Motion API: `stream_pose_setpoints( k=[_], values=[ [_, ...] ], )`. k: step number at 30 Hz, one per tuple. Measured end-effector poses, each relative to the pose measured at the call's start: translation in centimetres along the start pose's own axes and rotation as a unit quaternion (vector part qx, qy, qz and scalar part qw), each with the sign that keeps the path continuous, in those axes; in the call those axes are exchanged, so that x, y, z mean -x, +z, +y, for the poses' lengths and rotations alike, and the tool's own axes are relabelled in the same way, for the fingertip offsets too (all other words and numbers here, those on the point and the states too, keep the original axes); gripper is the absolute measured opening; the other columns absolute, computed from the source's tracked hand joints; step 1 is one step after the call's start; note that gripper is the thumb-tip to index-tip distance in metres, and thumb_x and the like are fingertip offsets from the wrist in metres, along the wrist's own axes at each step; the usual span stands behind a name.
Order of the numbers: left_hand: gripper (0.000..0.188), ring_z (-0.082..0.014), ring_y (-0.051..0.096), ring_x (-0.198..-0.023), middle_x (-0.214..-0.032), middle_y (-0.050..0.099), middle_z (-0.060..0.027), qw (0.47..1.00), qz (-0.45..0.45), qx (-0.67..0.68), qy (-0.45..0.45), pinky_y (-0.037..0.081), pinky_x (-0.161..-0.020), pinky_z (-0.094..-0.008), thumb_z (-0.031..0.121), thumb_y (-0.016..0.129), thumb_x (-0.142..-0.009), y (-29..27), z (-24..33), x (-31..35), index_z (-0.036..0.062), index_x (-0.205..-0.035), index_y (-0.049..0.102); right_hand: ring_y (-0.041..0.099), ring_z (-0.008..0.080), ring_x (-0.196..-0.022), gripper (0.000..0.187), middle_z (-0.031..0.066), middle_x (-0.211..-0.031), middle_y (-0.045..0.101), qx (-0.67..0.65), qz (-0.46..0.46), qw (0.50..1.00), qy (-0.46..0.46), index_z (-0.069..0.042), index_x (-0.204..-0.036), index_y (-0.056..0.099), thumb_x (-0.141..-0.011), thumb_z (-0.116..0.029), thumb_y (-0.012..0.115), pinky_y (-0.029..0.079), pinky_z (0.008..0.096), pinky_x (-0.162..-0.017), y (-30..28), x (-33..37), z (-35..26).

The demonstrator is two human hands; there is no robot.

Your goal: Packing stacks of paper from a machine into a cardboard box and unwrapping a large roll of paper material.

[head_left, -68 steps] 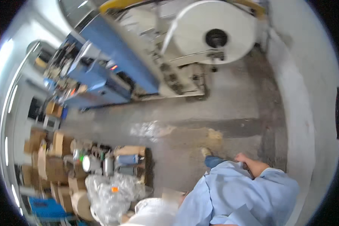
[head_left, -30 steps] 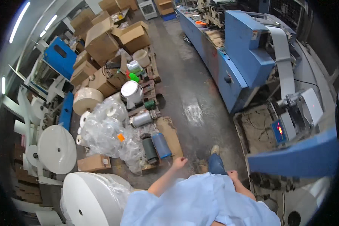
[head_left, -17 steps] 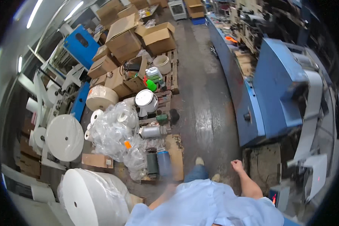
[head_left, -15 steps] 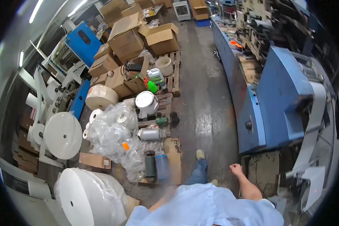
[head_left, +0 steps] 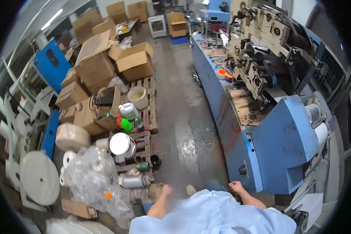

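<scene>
My left hand (head_left: 167, 190) hangs low in front of me, over the near edge of the pallet area, beside a grey metal cylinder (head_left: 133, 181). Its fingers are blurred, so their pose does not show. At my right side, my right hand (head_left: 234, 187) is loosely curled closed with nothing seen in it. It is close to the near end of a blue machine (head_left: 243, 156), beside a dark knob (head_left: 243, 169); I cannot tell whether they touch. Both forearms are bare below light blue sleeves.
A grey floor aisle (head_left: 175, 97) runs ahead between the machine and wooden pallets (head_left: 150, 105). On the left are a white lidded bucket (head_left: 122, 145), a green spray bottle (head_left: 124, 124), clear plastic wrap (head_left: 89, 175), cardboard boxes (head_left: 134, 64) and a large white roll (head_left: 39, 178).
I have moved forward along the aisle, and the machine's near end is closer to my right hand. My left hand has swung forward into clearer view. The right hand stays curled.
</scene>
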State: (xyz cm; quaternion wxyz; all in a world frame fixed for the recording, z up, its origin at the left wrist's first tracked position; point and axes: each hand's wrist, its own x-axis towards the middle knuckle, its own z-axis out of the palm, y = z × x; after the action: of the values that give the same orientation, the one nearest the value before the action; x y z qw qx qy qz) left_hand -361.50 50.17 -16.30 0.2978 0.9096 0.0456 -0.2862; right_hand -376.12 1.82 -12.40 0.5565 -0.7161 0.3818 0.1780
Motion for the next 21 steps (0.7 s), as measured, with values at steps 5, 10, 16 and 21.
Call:
stream_pose_setpoints(
  k=[5, 10, 16, 21],
  values=[
    [0.039, -0.0321, 0.066, -0.103, -0.108, 0.069, -0.0188, 0.997, -0.034, 0.062, 0.023, 0.051, -0.09, -0.0396, 0.017, 0.062, -0.074, -8.9, 14.1, -10.4, 0.0074, -0.111, 0.071, 0.062, 0.0162, -0.057, 0.022, 0.0082, -0.072, 0.067, 0.021, 0.048, 0.999, 0.014, 0.001, -0.092, 0.071, -0.088, -0.02, 0.068, 0.05, 0.0309, -0.052, 1.2, -6.0, -7.2],
    [0.03, -0.0281, 0.068, -0.1, -0.105, 0.071, -0.0147, 0.992, -0.108, 0.052, 0.033, 0.052, -0.086, -0.0388, 0.02, 0.063, -0.082, -9.7, 16.8, -17.3, 0.0092, -0.109, 0.071, 0.067, 0.0269, -0.067, 0.037, 0.012, -0.075, 0.071, 0.139, 0.015, 0.99, 0.013, -0.006, -0.082, 0.074, -0.082, -0.042, 0.064, 0.053, 0.0394, -0.067, 2.2, -15.9, -8.6],
    [0.025, -0.0286, 0.068, -0.083, -0.092, 0.071, -0.0143, 0.994, -0.038, -0.039, -0.099, 0.053, -0.078, -0.0374, 0.027, 0.062, -0.083, -13.8, 12.0, -21.9, 0.0094, -0.096, 0.072, 0.069, 0.0314, -0.082, 0.038, 0.0165, -0.085, 0.071, 0.374, -0.072, 0.911, -0.157, -0.005, -0.083, 0.074, -0.08, -0.042, 0.064, 0.053, 0.0434, -0.073, 3.5, -28.9, -20.5],
    [0.02, -0.0351, 0.068, -0.084, -0.088, 0.069, -0.0196, 0.982, -0.074, -0.16, -0.072, 0.052, -0.073, -0.0441, 0.02, 0.055, -0.084, -16.8, 9.7, -29.6, 0.0055, -0.085, 0.069, 0.062, 0.017, -0.054, 0.025, 0.0077, -0.063, 0.066, 0.151, 0.012, 0.983, -0.101, -0.004, -0.074, 0.071, -0.085, -0.026, 0.068, 0.051, 0.0345, -0.054, 4.3, -41.5, -34.1]
  ],
)
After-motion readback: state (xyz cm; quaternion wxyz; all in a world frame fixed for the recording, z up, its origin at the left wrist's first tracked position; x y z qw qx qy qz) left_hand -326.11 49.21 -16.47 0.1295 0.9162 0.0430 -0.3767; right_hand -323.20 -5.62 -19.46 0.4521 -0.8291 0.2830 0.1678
